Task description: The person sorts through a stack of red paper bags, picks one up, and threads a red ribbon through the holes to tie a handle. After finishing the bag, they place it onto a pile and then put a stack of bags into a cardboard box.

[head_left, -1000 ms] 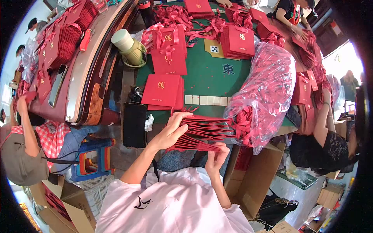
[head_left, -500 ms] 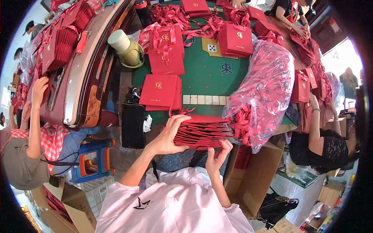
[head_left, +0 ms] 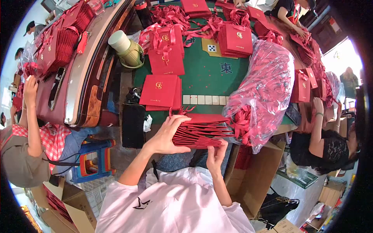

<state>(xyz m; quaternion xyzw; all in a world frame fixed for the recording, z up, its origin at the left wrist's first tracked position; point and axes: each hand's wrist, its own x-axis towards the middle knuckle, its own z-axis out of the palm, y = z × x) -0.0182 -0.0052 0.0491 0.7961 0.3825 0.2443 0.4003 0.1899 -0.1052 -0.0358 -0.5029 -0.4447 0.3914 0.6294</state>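
Squaring a stack of flat red bags (head_left: 202, 132) at the surface's near edge, my left hand (head_left: 167, 136) clamped on its end. My right hand (head_left: 216, 152) pinches underneath; finished bags (head_left: 161, 91) lie beyond, bagged ribbons (head_left: 264, 89) remain

gold logos (head_left: 159, 85) unreadably small, right fingertips hidden

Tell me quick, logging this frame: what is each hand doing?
Left hand: closed on the left end of the stack of folded red bags.
Right hand: gripping the stack's near edge from below.
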